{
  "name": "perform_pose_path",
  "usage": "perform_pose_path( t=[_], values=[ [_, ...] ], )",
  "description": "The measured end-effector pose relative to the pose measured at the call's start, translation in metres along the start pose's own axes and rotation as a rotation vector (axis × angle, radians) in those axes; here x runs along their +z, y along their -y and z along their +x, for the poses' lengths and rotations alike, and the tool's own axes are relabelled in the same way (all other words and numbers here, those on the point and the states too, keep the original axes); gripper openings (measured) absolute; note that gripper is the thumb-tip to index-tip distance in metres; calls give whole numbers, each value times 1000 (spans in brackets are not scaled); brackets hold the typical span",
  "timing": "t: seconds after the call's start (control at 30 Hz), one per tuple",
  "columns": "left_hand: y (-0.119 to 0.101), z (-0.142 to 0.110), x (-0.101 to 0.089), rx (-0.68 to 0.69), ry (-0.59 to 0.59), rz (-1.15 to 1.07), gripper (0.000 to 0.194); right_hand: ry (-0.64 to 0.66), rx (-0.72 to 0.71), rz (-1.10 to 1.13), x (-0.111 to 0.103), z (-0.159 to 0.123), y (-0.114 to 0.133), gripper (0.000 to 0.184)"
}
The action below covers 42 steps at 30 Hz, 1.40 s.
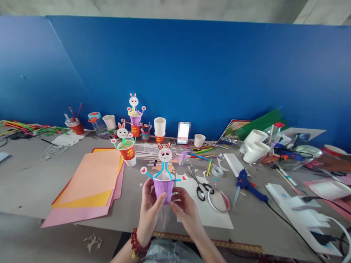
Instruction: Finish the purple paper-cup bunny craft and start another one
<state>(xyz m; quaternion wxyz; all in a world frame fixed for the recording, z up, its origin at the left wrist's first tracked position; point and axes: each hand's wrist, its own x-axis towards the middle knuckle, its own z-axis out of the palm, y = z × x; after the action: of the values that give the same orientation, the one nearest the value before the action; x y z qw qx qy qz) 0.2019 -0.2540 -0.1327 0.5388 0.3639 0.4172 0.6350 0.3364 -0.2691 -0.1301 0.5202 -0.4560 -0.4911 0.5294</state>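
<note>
A purple-coloured paper cup (163, 188) is upright between my hands, above the table's front edge. Out of its mouth rises a paper rabbit head (165, 155) on blue pipe-cleaner arms, each ending in a white disc with a red heart. A thin stick pokes out below the cup. My left hand (150, 199), with a red bead bracelet at the wrist, is wrapped round the cup's left side, thumb across its front. My right hand (184, 208) holds the lower right side with bent fingers; some fingertips are hidden behind the cup.
Scissors (201, 190), a tape roll (218, 200) and a blue glue gun (248, 186) lie to the right, near a power strip (298, 215). Coloured paper sheets (90, 175) are at left. Similar rabbit cups (126, 149) stand behind. A person's hand (333, 160) shows far right.
</note>
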Motion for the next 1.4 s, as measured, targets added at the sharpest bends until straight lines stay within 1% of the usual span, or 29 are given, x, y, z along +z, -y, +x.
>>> perform_pose_path(
  t=[0.1,0.17,0.27,0.4,0.47,0.57,0.67,0.77,0.93,1.07,1.23,1.4],
  values=[
    [-4,4,2,-20,18,-26,63,42,18,-150,1,-7,-4,21],
    [-7,6,4,-43,61,-53,61,39,-1,-205,3,-9,-7,16],
    [-8,5,7,-86,119,-107,53,-1,-37,-216,7,-12,-9,17],
    [-8,1,10,-98,138,-137,45,10,-60,-215,11,-14,-7,17],
    [-10,0,11,-99,156,-124,45,12,-69,-228,12,-15,-7,19],
    [-15,2,12,-75,167,-85,47,-6,-74,-229,13,-17,-8,26],
    [-21,6,13,-39,197,-44,44,-4,-54,-209,13,-19,-9,30],
    [-23,7,13,-15,202,2,40,0,-29,-199,13,-21,-9,32],
    [-19,3,13,-39,234,22,41,-19,-65,-212,14,-20,-7,28],
    [-20,2,12,-58,249,50,43,-11,-99,-242,15,-19,-10,24],
    [-23,4,11,-27,264,117,40,-20,-97,-275,15,-22,-17,20],
    [-23,2,12,2,273,148,37,-48,-143,-294,15,-21,-11,21]
  ],
)
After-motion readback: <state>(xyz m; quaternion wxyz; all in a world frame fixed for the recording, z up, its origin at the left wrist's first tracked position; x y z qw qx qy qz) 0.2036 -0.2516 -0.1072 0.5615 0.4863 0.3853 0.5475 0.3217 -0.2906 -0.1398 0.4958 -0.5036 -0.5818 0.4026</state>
